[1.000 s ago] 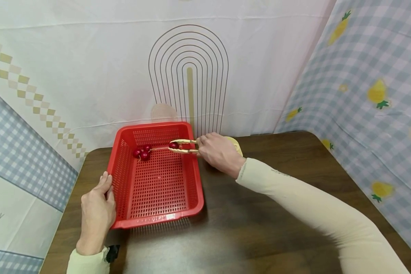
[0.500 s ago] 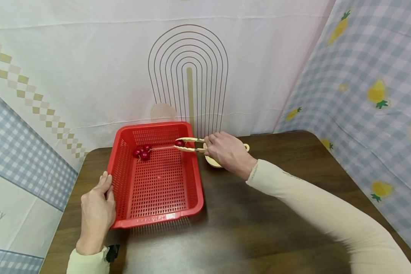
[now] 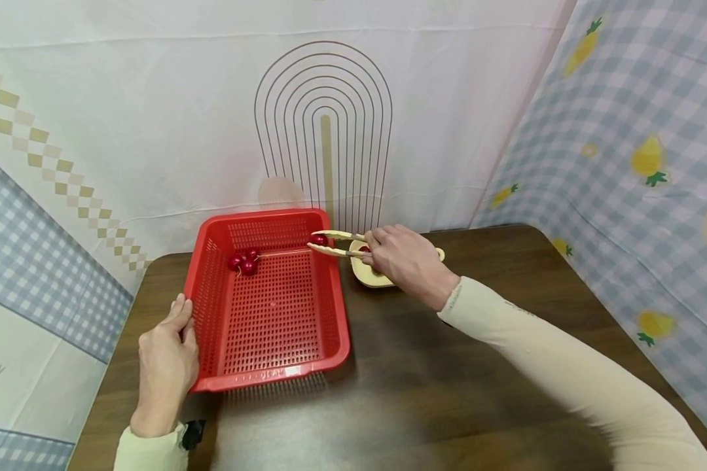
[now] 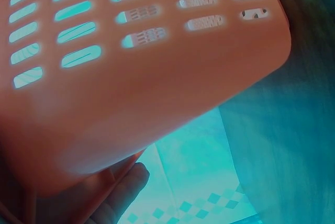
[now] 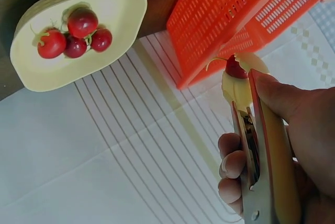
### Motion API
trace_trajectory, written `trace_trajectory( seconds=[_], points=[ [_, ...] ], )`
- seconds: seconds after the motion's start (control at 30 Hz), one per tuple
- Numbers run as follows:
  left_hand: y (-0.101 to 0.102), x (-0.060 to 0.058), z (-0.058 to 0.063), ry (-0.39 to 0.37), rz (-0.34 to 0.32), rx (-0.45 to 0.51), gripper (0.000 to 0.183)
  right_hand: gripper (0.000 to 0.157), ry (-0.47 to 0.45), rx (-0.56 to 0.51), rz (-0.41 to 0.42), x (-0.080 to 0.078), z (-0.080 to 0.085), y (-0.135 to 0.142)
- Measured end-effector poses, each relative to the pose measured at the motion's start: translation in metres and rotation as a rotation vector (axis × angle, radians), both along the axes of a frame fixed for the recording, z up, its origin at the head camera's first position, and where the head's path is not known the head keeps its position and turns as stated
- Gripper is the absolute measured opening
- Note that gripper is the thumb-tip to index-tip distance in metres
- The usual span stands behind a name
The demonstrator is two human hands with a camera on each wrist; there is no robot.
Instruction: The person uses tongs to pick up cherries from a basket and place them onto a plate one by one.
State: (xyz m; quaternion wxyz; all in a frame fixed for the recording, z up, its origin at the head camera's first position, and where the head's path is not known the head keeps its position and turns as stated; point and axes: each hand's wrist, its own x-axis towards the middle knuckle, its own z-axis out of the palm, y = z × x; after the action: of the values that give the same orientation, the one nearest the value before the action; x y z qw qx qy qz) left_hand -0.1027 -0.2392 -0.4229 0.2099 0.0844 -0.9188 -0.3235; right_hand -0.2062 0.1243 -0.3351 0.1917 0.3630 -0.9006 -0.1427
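My left hand grips the left rim of a red perforated plastic basket. In the left wrist view its fingers show below the basket's rim. My right hand holds yellow-tipped tongs, squeezed around one dark red cherry with a stem. That cherry is over the basket's right rim in the head view. A few more cherries lie together in the basket's far left corner. Partly under my right hand stands a pale yellow bowl; the right wrist view shows several cherries inside it.
The basket and bowl stand side by side on a dark wooden table. A patterned white cloth hangs right behind them, and a blue checked cloth hangs along the right side.
My right hand has moved right with the tongs and cherry, from inside the basket to its right rim, uncovering more of the yellow bowl. The left hand and basket stay put.
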Motion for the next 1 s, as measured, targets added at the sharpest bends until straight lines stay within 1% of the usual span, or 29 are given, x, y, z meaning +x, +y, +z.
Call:
trace_trajectory(
  seconds=[0.2, 0.3, 0.47, 0.67, 1.0],
  points=[
    [0.0, 0.0, 0.0, -0.005, -0.002, 0.0, 0.04, 0.022, 0.025, -0.079, 0.021, 0.002, -0.001, 0.013],
    [0.0, 0.001, 0.0, -0.011, -0.002, 0.0, 0.041, 0.024, 0.023, -0.099, 0.024, 0.003, -0.003, 0.018],
    [0.0, 0.0, 0.0, -0.015, -0.002, 0.001, 0.041, 0.032, 0.033, -0.097, 0.002, 0.005, -0.004, 0.026],
    [-0.001, 0.0, 0.001, -0.009, 0.001, -0.004, 0.04, 0.034, 0.045, -0.096, -0.007, 0.006, -0.007, 0.035],
    [0.0, 0.001, 0.001, -0.009, -0.002, -0.002, 0.041, 0.035, 0.045, -0.115, -0.056, 0.005, -0.021, 0.049]
  ],
)
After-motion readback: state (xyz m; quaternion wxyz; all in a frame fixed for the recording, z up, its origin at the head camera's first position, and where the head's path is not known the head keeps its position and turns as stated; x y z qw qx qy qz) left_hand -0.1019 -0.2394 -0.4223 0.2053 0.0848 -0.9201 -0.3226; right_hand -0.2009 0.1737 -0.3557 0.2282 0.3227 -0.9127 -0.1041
